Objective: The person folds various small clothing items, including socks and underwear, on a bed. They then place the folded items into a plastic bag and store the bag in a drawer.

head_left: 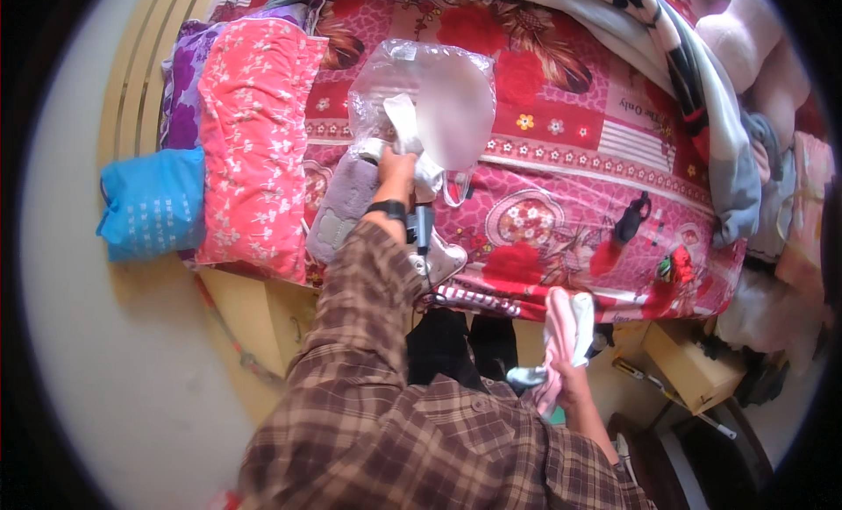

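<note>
My left hand (396,172), with a black band at the wrist, reaches over the bed and is closed on a white cloth (402,120) that looks like a sock; its fingertips are partly hidden. Beneath and beyond it lies a clear plastic bag (373,85), part of it blurred. Lilac fluffy cloth (342,203) is just left of that wrist, and a grey and black object (423,228) is to its right. At the bed's near edge, my right hand (572,385) grips several pink and white socks (559,335), which stick up from the fist.
A pink flowered pillow (254,150) and a blue bag (153,203) are at the left. A white shoe (447,260) sits near the bed's front edge. Farther right are a black object (631,216), a crumpled red item (681,264) and a bunched blanket (732,177).
</note>
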`<state>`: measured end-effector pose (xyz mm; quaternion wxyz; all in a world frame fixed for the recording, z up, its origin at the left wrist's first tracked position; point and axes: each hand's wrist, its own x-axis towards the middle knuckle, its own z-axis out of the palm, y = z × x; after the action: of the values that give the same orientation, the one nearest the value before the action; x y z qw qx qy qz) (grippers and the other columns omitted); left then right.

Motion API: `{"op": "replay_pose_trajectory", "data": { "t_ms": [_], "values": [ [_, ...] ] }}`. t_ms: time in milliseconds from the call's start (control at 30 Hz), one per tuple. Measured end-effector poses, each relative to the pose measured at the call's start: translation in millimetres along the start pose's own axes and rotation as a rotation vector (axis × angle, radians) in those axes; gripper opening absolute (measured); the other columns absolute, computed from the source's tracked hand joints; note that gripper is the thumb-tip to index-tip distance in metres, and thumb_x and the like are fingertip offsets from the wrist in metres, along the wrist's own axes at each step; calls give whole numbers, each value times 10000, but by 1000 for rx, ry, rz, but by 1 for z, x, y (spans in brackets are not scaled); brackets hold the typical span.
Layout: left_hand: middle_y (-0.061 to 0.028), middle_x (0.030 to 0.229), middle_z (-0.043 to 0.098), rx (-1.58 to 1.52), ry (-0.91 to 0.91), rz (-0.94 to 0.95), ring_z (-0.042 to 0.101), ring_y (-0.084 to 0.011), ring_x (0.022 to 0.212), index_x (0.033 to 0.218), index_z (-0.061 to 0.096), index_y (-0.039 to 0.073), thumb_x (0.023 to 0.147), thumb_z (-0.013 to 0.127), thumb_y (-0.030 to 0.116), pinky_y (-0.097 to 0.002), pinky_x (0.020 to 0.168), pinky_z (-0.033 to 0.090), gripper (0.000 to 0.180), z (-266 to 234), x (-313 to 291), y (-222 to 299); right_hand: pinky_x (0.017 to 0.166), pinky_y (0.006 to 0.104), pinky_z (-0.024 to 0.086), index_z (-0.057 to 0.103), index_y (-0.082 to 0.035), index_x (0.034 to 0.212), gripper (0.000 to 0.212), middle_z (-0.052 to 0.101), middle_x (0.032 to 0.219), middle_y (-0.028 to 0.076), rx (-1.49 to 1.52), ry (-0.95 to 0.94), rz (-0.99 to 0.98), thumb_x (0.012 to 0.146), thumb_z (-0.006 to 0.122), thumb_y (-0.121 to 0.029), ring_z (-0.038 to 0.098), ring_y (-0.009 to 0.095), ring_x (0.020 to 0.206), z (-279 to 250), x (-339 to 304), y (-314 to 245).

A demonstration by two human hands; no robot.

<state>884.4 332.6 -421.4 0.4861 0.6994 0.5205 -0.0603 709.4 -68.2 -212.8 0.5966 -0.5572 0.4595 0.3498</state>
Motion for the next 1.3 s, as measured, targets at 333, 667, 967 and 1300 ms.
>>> {"op": "replay_pose_trajectory", "data": {
  "t_ms": [333,667,967,1300],
  "values": [
    [-96,958,567,-794,-272,202,576,-175,797,1095,464,-5,706,507,-20,-282,685,482,392,-119,-81,1,464,388,497,322,43,1161,487,507,809,202,-66,-134,-64,724,506,-68,557,295,546,52,45,-62],
    [-221,1215,388,-46,167,206,435,-305,1098,1302,178,6,569,672,43,-334,939,342,885,-10,-23,-3,425,404,495,288,48,1194,528,508,866,195,-182,-211,-117,706,483,-3,551,303,555,74,56,-53],
    [-128,891,590,-556,-181,105,597,-188,764,981,510,-43,664,559,-13,-289,656,501,322,-1,-62,9,546,330,504,407,71,1087,362,545,862,162,-188,-74,-125,748,474,-38,572,250,706,71,68,-72],
    [-232,943,493,313,-1039,687,503,-371,904,1079,380,-26,633,570,132,-415,780,422,510,-11,-274,1,839,295,384,460,-50,1119,520,499,1029,37,-116,-482,-74,680,700,-193,461,167,952,58,92,-30]
  ]
}}
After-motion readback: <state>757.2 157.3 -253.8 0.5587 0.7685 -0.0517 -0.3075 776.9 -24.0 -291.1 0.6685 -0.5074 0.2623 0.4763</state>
